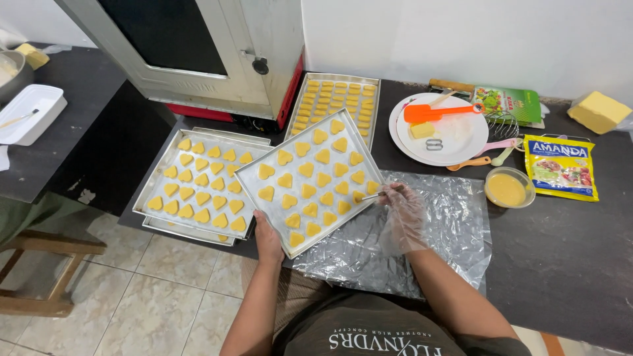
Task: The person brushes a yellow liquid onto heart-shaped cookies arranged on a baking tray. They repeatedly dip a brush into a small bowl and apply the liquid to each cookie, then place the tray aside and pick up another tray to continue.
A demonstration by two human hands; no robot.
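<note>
I steady the square silver metal baking tray of yellow heart-shaped dough pieces with my left hand, fingers closed over its rim at six o'clock. It sits tilted on the black tabletop, overlapping a second filled tray at nine o'clock. My right hand, in a clear plastic glove, pinches a thin brush against the three o'clock edge. The tray looks stiff and light; the dough seems soft and easily dented.

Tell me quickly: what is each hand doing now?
Left hand: closed on the edge of the tray.
Right hand, in a clear glove: closed on a thin tool over the tray.
</note>
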